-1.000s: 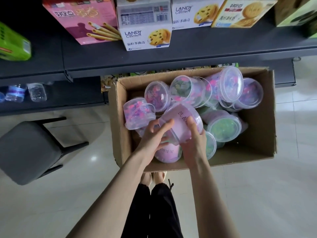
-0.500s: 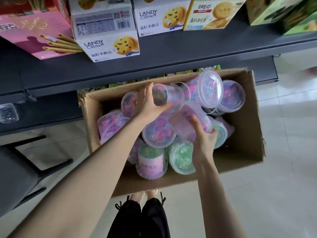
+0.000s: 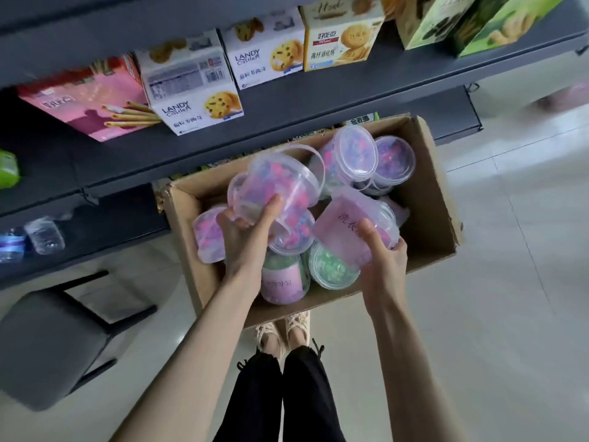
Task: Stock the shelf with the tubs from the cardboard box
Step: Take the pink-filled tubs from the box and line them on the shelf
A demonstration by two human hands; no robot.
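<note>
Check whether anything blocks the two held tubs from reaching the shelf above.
Nothing visible does. The left hand grips a clear plastic tub, the right hand a pink-labelled tub; the dark grey shelf is bare in front of the white biscuit cartons.

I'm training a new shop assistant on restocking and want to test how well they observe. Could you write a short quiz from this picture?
1. Fill in: the shelf behind the cardboard box holds ____ boxes.
2. True or false: the left hand is empty.
3. The right hand: A) grips a pink-labelled tub; B) hangs empty; C) rests on the shelf.

Key: 1. Biscuit boxes. 2. False; it holds a purple-filled tub. 3. A.
</note>
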